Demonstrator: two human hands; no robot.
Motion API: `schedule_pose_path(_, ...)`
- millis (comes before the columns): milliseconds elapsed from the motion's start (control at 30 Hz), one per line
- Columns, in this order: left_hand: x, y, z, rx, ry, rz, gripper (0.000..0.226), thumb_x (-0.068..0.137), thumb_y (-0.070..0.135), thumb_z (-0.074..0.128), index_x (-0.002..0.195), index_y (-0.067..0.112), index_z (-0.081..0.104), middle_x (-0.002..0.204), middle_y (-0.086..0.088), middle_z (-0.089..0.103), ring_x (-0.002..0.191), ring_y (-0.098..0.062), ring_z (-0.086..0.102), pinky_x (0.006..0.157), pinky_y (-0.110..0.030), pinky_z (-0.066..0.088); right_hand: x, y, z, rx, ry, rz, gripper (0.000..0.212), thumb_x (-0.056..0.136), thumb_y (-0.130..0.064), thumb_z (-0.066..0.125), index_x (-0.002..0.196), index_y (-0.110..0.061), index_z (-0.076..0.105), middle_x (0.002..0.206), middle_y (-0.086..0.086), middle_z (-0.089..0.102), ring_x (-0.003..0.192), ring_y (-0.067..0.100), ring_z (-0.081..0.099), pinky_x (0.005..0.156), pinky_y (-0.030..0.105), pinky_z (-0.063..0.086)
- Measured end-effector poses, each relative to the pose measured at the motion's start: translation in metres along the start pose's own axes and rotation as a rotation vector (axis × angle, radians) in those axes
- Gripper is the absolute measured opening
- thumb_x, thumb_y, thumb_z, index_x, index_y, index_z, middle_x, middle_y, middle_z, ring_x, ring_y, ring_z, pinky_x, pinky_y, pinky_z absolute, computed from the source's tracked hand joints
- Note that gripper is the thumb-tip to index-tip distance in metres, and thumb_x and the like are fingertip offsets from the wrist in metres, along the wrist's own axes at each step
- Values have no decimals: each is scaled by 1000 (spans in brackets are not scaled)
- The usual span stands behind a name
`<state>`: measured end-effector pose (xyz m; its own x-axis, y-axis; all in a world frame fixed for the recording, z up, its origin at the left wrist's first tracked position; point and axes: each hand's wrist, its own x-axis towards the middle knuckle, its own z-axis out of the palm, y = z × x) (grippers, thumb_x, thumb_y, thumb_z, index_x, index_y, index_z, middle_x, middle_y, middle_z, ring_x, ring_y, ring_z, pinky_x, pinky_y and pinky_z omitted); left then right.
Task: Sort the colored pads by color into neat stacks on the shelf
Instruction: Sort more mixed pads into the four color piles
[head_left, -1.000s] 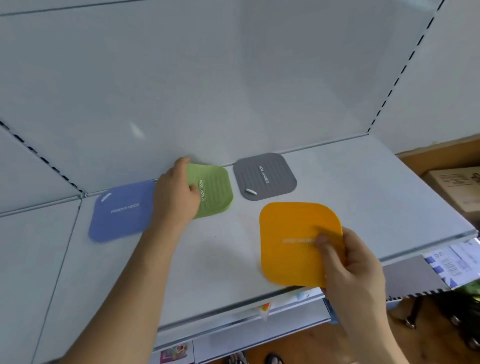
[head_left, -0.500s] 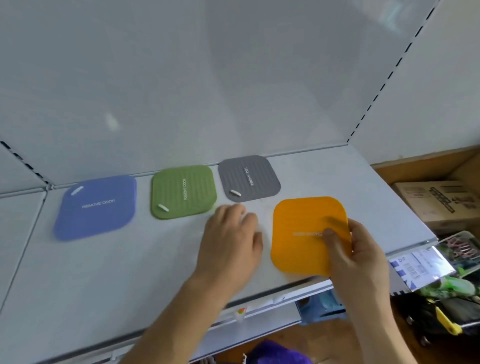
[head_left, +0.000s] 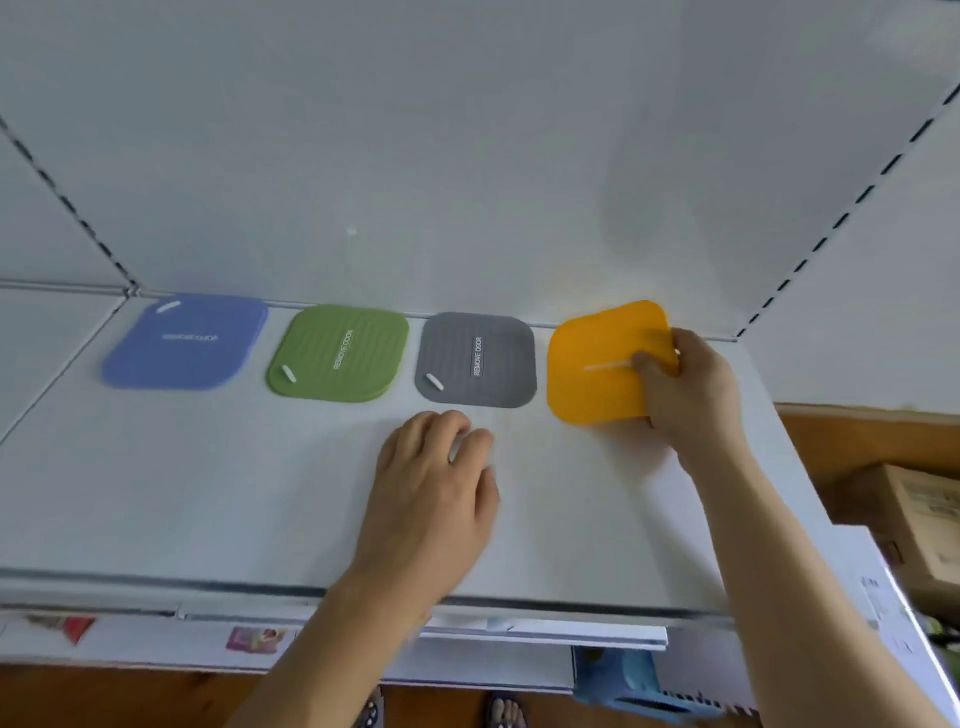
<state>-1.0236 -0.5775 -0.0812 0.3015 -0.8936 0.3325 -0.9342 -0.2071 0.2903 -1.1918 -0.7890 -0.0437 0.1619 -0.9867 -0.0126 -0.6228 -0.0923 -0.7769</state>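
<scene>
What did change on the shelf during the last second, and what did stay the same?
The right hand, gripping the orange pad throughout, carried it from the shelf's front edge back beside the gray pad. The left hand let go of the green pad and came forward. The blue pad and gray pad stayed put.

pale light is washing over a white back panel (head_left: 467, 156) edged with dashed slots, while a cardboard box (head_left: 930, 525) is sitting on brown flooring (head_left: 852, 441) at right.
</scene>
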Motion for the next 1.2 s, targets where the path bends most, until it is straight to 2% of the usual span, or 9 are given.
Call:
schedule_pose_path(100,-5,2,1,7,6,-29,23,96,25,52,113,16,65,117,-3,59,108,-29,55,94,-45,49,17,6,7,-183,-45,-35,45,96,-24,57,141,-22,57,118,13,71,106,38,61,78,35,39)
schedule_pose_path(233,-9,8,4,18,0,-80,30,99,26,45,119,16,64,125,-4,59,117,-29,56,100,-45,48,16,11,14,-331,5,-136,38,94,-21,55,131,-13,55,106,18,69,88,38,55,70,38,38)
schedule_pose_path(433,-13,10,4,16,-7,-104,33,100,30,43,121,18,65,131,-2,59,125,-26,54,107,-42,46,10,10,17,-462,48,-53,39,99,-35,54,130,-12,48,114,18,67,103,42,63,73,40,38)
schedule_pose_path(600,-14,11,6,27,36,-146,26,96,25,52,114,14,67,125,-3,63,120,-27,59,104,-42,49,-3,16,8,-438,88,-42,53,94,-46,63,135,-17,47,123,16,54,112,43,56,75,42,38)
schedule_pose_path(667,-17,12,3,36,41,-178,27,97,26,53,114,13,68,125,-4,64,120,-27,60,104,-42,50,-15,23,6,-438,126,-134,48,93,-42,65,131,-15,56,123,18,53,113,43,51,78,43,41)
schedule_pose_path(767,-27,14,-5,63,12,-196,34,98,30,47,119,13,68,131,-5,63,126,-26,57,106,-42,50,-47,32,11,-359,212,-456,28,92,-28,70,114,-11,69,112,19,62,101,43,53,81,47,48)
schedule_pose_path(900,-53,11,-16,59,18,-266,34,98,30,52,121,12,70,135,-5,63,130,-26,57,109,-44,50,-110,31,29,-259,71,-650,19,93,-27,65,104,-14,75,107,9,71,98,39,59,85,46,50)
schedule_pose_path(1067,-101,-6,-40,53,81,-292,34,99,30,54,119,10,72,134,-7,65,131,-27,57,109,-45,50,-173,9,57,-211,-105,-737,23,94,-27,62,105,-13,77,118,9,71,115,37,62,97,52,51)
schedule_pose_path(1200,-145,-31,-73,35,107,-345,37,98,33,51,119,13,73,132,-3,67,129,-22,58,108,-41,52,-221,-20,81,-204,-199,-851,20,94,-26,64,102,-13,76,115,6,72,112,32,65,92,49,54)
